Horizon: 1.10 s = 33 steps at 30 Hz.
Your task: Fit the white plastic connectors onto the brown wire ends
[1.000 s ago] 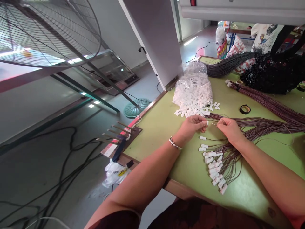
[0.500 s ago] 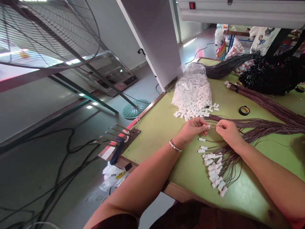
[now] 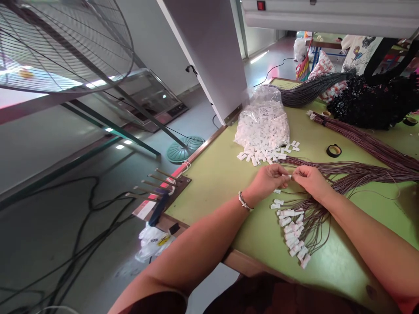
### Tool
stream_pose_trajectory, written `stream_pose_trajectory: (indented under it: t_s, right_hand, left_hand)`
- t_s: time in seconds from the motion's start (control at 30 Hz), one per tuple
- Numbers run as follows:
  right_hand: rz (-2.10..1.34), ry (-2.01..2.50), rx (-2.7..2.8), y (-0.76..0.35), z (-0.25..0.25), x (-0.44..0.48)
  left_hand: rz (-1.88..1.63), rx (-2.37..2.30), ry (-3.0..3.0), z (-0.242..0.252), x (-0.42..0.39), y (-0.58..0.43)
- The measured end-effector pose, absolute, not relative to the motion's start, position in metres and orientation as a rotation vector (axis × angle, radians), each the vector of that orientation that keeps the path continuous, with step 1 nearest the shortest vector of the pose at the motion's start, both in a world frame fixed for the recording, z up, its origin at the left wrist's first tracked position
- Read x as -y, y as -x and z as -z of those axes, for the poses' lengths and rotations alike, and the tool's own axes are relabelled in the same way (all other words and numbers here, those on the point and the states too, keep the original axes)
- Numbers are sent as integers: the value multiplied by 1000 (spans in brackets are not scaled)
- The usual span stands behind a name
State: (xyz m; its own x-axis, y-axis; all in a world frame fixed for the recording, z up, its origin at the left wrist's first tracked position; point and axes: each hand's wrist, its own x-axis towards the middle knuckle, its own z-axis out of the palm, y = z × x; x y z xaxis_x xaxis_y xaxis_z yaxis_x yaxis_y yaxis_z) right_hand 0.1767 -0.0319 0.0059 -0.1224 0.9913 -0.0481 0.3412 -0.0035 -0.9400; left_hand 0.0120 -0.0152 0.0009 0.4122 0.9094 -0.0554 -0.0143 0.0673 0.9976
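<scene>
A small white plastic connector [image 3: 288, 176] is pinched in the fingertips of my left hand [image 3: 267, 181], which is closed. My right hand [image 3: 309, 179] is closed right beside it, its fingers pinching a thin brown wire that they mostly hide. The two hands nearly touch above the green table [image 3: 212, 192]. Below them lies a group of wires with white connectors on their ends [image 3: 293, 231]. The long brown wire bundle [image 3: 356, 172] runs off to the right under my right forearm. Loose white connectors [image 3: 258, 155] spill from a clear plastic bag [image 3: 262, 117] beyond my left hand.
A roll of black tape [image 3: 334, 151] lies right of the bag. Behind it are a second brown wire bundle [image 3: 363, 135], a dark grey bundle [image 3: 310, 89] and a black sequinned heap [image 3: 373, 102]. A rack with metal prongs [image 3: 163, 189] sits at the left table edge, near a fan [image 3: 65, 48].
My hands have come closer together, the right one moving left and the left one slightly right, closing the gap between connector and right fingertips. The view has shifted slightly.
</scene>
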Motion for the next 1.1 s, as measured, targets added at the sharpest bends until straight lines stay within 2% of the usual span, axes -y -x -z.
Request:
stream_pose_trajectory:
  t_s: [0.23,0.47,0.6,0.83,1.1]
  right_hand:
    - [-172,1361,2097,-177,-4,41]
    - [124,1373,2255,-176,-2,40]
    - [-11,1444,2190,-174,-3,37]
    - [-734,1561,1780,-172,-7,33]
    - [-786,1557,1741,-172,-4,33]
  left_hand:
    - [-852,-880,-1070,2,7,-7]
    - [-815,-902,-1035,2,5,-5]
    - [-812,-897,-1063,1,6,-6]
    - [-861,-898,-1150,2,10,-11]
    - [-840,-997,-1239,4,13,-17]
